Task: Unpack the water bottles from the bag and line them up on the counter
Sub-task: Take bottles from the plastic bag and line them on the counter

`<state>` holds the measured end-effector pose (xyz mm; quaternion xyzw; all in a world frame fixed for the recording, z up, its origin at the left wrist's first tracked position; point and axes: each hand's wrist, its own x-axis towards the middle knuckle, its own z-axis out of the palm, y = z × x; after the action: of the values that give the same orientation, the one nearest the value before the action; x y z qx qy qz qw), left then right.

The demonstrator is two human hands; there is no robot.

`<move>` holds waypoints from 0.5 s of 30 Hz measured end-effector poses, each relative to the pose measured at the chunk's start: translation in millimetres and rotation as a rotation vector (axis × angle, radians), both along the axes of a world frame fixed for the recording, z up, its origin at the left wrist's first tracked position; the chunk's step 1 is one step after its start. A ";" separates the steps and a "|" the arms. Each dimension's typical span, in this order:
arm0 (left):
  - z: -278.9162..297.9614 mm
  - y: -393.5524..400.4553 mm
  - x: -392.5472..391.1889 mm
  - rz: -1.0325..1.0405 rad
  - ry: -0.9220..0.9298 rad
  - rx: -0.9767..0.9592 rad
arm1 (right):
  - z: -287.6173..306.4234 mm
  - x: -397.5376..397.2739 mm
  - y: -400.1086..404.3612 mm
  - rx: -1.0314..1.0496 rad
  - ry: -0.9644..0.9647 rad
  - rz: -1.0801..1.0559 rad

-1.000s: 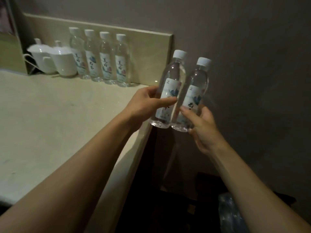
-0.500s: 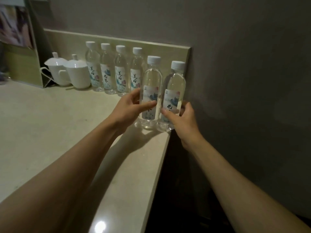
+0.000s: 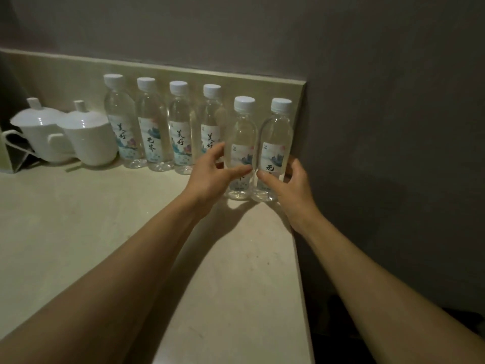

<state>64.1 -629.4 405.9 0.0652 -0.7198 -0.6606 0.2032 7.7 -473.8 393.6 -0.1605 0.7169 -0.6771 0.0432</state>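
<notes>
Several clear water bottles (image 3: 153,127) with white caps stand in a row against the backsplash. Two more stand upright on the counter (image 3: 105,232) at the row's right end, a little nearer to me. My left hand (image 3: 210,177) curls round the left bottle (image 3: 242,132), thumb across its label. My right hand (image 3: 291,190) wraps the right bottle (image 3: 278,132), thumb on the front and fingers behind. The bag is out of view.
Two white lidded cups (image 3: 86,137) sit left of the row, beside a folded stand (image 3: 18,158). The counter's right edge (image 3: 299,258) drops into a dark gap next to the grey wall (image 3: 393,127). A low backsplash (image 3: 78,72) runs behind the bottles.
Both hands carried the two bottles from the air beyond the counter's edge leftward and down onto the counter. They now stand at the right end of the row.
</notes>
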 end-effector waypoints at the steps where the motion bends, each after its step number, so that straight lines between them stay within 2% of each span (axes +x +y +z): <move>1: 0.3 -1.0 -2.8 0.008 0.002 -0.026 | -1.2 -2.7 -2.6 -0.006 0.012 -0.020; 8: -8.9 -3.3 -14.9 0.115 0.057 -0.304 | -7.6 -10.5 -9.9 -0.061 0.022 -0.065; 11: -16.1 -0.2 -14.2 0.233 0.009 -0.347 | -9.2 -10.7 -7.0 0.055 0.059 -0.084; 15: -22.7 1.1 -6.3 0.327 -0.054 -0.593 | -13.9 -7.1 -2.9 0.281 0.134 -0.169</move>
<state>57.8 -628.3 383.1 0.1353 -0.8658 -0.3790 0.2973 0.6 -476.7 379.7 -0.1369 0.8167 -0.5592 -0.0395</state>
